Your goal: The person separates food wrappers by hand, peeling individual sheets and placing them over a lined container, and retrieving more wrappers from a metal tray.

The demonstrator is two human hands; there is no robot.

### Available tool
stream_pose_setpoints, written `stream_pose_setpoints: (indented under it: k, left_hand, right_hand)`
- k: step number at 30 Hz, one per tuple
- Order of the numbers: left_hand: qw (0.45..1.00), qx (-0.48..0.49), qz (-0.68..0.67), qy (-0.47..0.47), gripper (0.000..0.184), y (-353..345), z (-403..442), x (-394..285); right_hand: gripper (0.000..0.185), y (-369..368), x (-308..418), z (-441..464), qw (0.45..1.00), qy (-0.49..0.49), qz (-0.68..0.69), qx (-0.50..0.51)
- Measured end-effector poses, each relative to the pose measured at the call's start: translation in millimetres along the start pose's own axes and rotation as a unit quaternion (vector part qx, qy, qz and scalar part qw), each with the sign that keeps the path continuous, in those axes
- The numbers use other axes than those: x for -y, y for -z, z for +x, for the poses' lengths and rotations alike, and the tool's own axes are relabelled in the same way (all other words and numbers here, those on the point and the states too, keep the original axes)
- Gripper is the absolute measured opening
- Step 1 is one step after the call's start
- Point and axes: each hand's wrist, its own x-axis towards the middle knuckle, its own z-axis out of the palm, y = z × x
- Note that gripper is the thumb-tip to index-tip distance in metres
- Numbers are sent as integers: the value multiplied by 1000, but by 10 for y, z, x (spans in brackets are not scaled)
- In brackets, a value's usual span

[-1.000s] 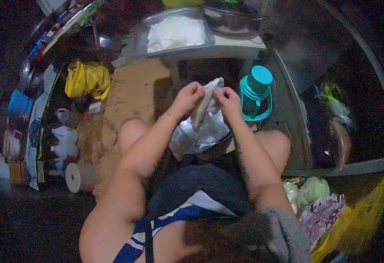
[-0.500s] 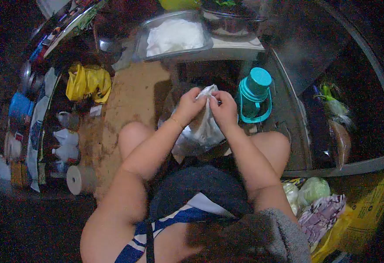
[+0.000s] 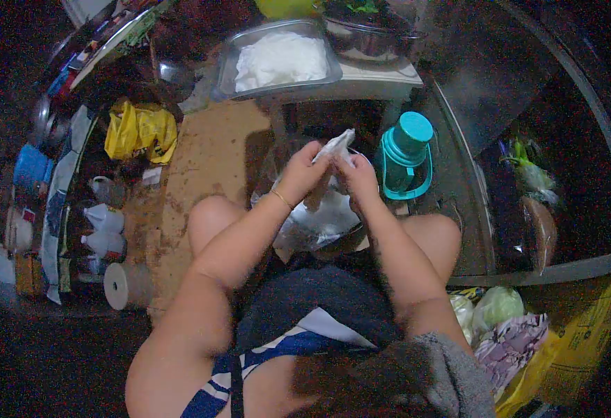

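My left hand (image 3: 301,174) and my right hand (image 3: 358,178) pinch a pale, crumpled plastic bag (image 3: 337,144) between them, its bunched top sticking up past my fingers. The two hands are close together over my lap. Below them, between my knees, lies shiny silvery material (image 3: 319,221) with clear plastic around it; whether it joins the bag I cannot tell. A turquoise-lidded container (image 3: 408,157) with a handle stands just right of my right hand.
A clear tray (image 3: 281,59) with white contents is ahead. Flattened cardboard (image 3: 208,157) and a yellow bag (image 3: 140,131) lie left, near a roll (image 3: 128,285) and white jugs (image 3: 103,230). Wrapped green vegetables (image 3: 498,308) sit at lower right beside yellow plastic (image 3: 577,348).
The bag's top, spread wider a second ago, is now bunched and tilted up to the right. My hands have come closer together, still gripping it.
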Motion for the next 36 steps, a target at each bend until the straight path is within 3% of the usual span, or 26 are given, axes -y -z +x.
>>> stream_pose_setpoints:
  k: [5,11,14,17,23,29,32,34,36]
  left_hand:
    - [995,-78,67,-20,21,-19,26,87]
    - [993,-98,51,38,21,65,54,94]
    - [997,-68,14,23,20,109,17,-71]
    - [1000,-11,1,10,19,85,4,-62]
    - [997,51,47,-15,18,120,-38,-77]
    - [997,-51,49,25,20,151,-9,-96]
    - [998,-57,13,19,22,150,-8,-140]
    - [998,-41,-19,37,22,142,-2,-113]
    - [996,-85,-11,-12,23,93,-6,-103]
  right_hand:
    - [18,49,-236,86,998,37,-48,29]
    - [22,161,-295,166,991,21,-133,1]
    - [19,149,38,35,990,-90,97,47]
    - [15,134,394,-84,978,-134,153,51]
    - [21,132,136,50,996,-69,17,56]
    - [25,236,-127,125,972,10,-198,-123]
    - [26,205,303,-66,989,-91,-34,-108]
    - [27,155,460,-157,988,-78,-39,-129]
    - [26,138,380,-129,985,-62,-67,-147]
